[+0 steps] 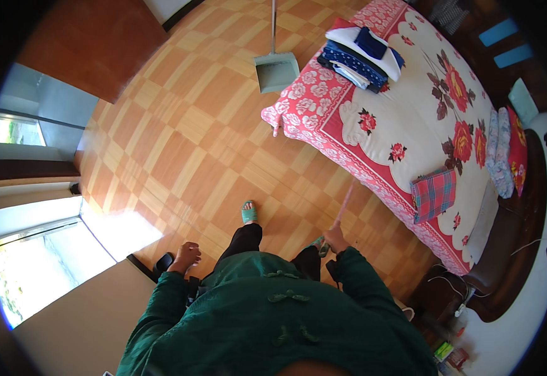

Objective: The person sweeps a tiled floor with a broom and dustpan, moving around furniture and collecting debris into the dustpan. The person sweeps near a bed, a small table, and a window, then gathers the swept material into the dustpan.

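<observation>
My right hand [336, 238] is closed around a thin pinkish stick [346, 205], like a tool handle. Its far end reaches the bed's lower edge; a short part shows below my hand, by my foot. My left hand [187, 258] hangs at my side with loosely curled fingers and nothing in it. Ahead on the floor stands a grey dustpan [277, 75] with a long upright handle [273, 26], near the bed corner. The bed [395, 127] has a pink and white rose-patterned cover.
Folded clothes [362, 56] lie stacked on the bed's far corner. A folded plaid cloth [434, 193] and pillows [501, 150] are nearer its headboard [531, 225]. At left are a brown door [99, 47] and a bright window [43, 263]. Cables [447, 279] run beside the bed.
</observation>
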The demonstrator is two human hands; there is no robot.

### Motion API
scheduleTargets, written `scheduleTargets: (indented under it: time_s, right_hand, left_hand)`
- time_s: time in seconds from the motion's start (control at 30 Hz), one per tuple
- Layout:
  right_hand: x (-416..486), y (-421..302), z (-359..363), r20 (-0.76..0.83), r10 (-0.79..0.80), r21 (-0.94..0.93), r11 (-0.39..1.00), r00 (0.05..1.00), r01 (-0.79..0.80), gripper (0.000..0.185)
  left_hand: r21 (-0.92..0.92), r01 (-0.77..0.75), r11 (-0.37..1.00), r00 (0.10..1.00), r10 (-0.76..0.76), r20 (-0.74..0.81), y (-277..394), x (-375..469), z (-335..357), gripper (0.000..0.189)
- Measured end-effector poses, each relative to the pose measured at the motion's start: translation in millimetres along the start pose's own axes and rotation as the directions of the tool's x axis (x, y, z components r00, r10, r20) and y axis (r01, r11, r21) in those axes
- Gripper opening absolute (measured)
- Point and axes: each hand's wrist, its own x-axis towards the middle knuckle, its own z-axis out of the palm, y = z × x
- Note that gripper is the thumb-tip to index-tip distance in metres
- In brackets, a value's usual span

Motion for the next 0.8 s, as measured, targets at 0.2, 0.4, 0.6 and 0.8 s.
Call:
scheduleTargets:
  time_s: [0.2,0.4,0.6,0.8]
  right_hand:
    - [-40.8,-75.5,35.5,0.169,-0.009,-0.277,0.959,0.986,0.056,0.092]
    - [-71.6,-90.5,40.6,0.347,-0.093,-0.621,0.723,0.933,0.303,0.088]
    - [-126.0,-64.6,24.8,0.371,-0.084,-0.509,0.814,0.925,0.279,0.08]
    - [-197.4,-31.0,-28.2,0.322,-0.117,-0.027,0.991,0.939,0.133,0.07]
  left_hand:
    - [-0.058,0.031,0.998,0.999,-0.032,-0.005,-10.6,18.5,-39.7,0.024]
    - [-0.014,-0.013,1.0,0.996,0.014,0.083,-21.2,22.1,-27.3,0.024]
    - [0.007,-0.053,0.999,0.992,0.052,0.117,-29.0,13.0,-23.3,0.025]
    - [0.025,-0.104,0.994,0.991,0.101,0.091,-33.0,2.5,-11.2,0.025]
